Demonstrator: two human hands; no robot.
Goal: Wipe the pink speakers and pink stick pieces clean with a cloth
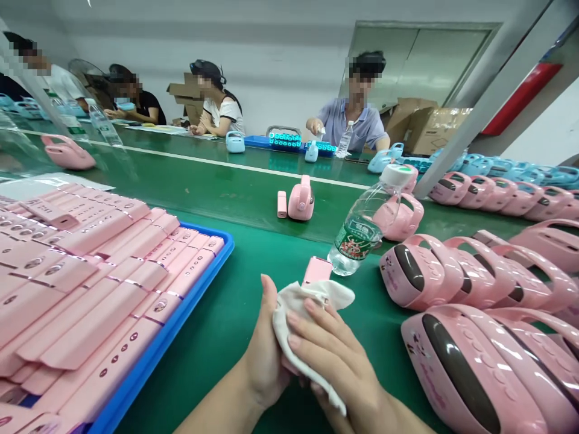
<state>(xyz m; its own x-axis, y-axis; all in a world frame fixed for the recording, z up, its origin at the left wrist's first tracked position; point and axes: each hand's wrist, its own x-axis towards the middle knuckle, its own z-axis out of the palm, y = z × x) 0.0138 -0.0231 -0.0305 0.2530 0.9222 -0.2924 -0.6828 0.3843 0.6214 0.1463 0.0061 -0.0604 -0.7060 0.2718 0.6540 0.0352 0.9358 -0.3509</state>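
1. Our left hand [265, 352] is low in the middle of the view, its fingers closed around a flat pink panel [317, 269] from the left side, with the thumb pointing up.
2. The pink panel stands tilted away from us above the green tabletop [226, 313]. Only its upper end shows; the rest is wrapped in a white cloth [312, 296].
3. Our right hand [337, 358] lies over the cloth from the right. Its fingers [316, 316] are stretched and pressed onto the fabric, gripping it against the panel. A loose end of the cloth hangs out beneath this hand.
4. Just beyond the panel stands a clear water bottle [362, 232] with a white cap, leaning to the right in the view.
5. To our left a blue tray [190, 313] rests on the tabletop, packed with rows of pink flat parts [90, 283] of the same kind.
6. To our right, pink handled housings [452, 361] with dark glossy windows lie close together, near our right hand but not touching it.
7. Further off, on the green conveyor belt [203, 187], one pink housing [301, 201] stands with a small pink piece [281, 204] just beside it.
8. Across the belt, other people sit at work with blue housings [497, 167] around them.
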